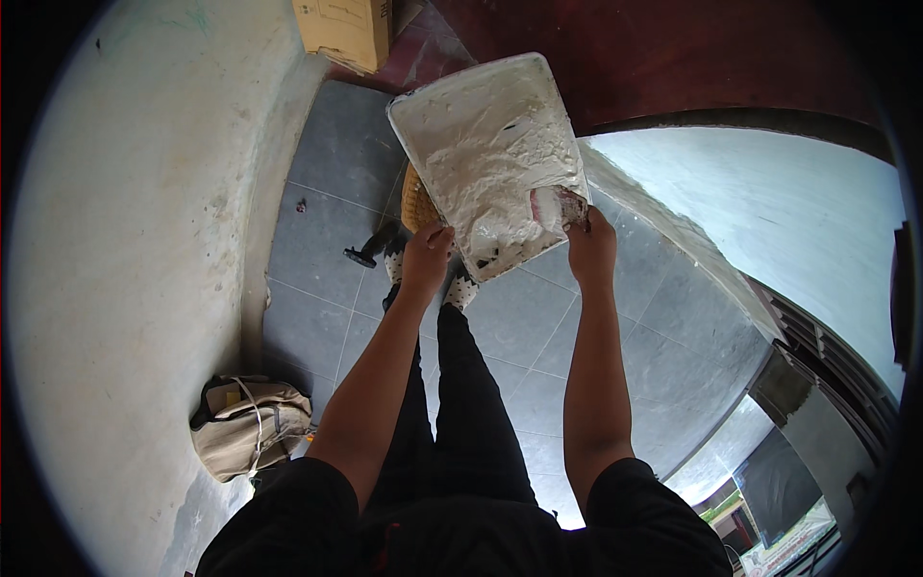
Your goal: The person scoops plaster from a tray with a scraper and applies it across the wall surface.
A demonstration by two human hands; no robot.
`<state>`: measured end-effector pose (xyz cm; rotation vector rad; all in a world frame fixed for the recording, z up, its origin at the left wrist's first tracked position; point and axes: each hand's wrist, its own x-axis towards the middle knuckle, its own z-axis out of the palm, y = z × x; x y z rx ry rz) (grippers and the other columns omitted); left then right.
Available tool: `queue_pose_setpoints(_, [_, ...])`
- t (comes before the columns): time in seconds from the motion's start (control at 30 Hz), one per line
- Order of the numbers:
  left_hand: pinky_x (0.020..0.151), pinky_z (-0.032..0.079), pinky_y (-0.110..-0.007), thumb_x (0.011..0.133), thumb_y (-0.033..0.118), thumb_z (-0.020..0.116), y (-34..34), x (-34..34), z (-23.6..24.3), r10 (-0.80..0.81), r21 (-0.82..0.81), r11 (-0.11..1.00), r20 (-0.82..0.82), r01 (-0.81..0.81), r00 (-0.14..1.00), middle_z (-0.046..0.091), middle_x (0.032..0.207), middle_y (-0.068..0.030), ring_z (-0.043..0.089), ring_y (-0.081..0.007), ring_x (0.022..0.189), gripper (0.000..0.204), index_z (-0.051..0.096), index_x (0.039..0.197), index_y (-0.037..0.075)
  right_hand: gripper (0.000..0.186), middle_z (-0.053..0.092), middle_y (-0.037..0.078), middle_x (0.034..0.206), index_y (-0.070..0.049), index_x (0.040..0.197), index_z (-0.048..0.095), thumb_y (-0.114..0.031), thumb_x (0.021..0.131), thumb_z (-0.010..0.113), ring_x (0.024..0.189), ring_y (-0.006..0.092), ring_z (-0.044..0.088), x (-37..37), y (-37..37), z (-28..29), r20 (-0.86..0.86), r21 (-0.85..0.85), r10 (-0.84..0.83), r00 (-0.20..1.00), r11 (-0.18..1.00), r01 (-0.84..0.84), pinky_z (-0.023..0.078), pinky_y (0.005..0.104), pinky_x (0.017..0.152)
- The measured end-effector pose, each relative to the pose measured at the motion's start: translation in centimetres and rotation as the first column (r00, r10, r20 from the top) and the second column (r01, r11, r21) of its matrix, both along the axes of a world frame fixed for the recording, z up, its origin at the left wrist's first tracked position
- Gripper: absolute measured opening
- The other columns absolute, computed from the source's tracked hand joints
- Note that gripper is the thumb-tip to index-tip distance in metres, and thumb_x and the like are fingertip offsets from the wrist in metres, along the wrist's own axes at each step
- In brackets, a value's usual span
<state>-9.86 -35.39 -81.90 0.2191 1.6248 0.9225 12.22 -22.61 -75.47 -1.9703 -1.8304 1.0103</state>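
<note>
A large pale rectangular tray [413, 112], smeared inside with thick off-white paste, is tilted out in front of me over the floor. My left hand [429, 252] grips its near left edge, fingers closed. At the tray's right side, my right hand [593, 240] is closed on a paste-coated tool [555, 208] with white, pinkish and dark parts; its exact kind is hard to make out. Below the tray's left side shows a woven tan item [417, 200], partly hidden.
Grey tiled floor [322, 144] lies below, with a small black item [361, 255] near my feet. A cardboard box [341, 27] stands at the top, on dark red floor. Walls [115, 240] flank both sides; a tan bag [240, 433] rests at lower left.
</note>
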Motion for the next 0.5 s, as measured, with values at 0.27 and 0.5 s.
queue_pose_setpoints(0.27, [0.073,0.056,-0.03,0.096,0.02,0.059,0.4,-0.5,-1.4,-0.125,0.039,0.99,-0.138,0.132,0.982,0.069,0.096,-0.0106,0.067,-0.0147,0.082,0.026,0.061,0.11,-0.002,0.015,0.059,0.015,0.069,0.004,0.088,0.06,-0.008,0.08,0.061,0.062,0.0215,0.052,0.0,-2.4,-1.4,-0.175,-0.052,-0.144,0.974,0.989,0.137,0.043,0.0358,0.062])
queue_pose_setpoints(0.5, [0.07,0.055,-0.031,0.093,0.015,0.056,0.5,-0.7,-1.9,-0.09,0.064,0.993,-0.164,0.101,0.982,0.069,0.088,-0.0123,0.067,-0.0162,0.076,0.022,0.062,0.103,-0.004,0.016,0.061,0.015,0.071,0.005,0.09,0.061,-0.008,0.08,0.061,0.063,0.0205,0.053,-2.1,-3.0,-1.2,-0.176,-0.017,-0.154,0.972,0.988,0.153,0.044,0.0343,0.062])
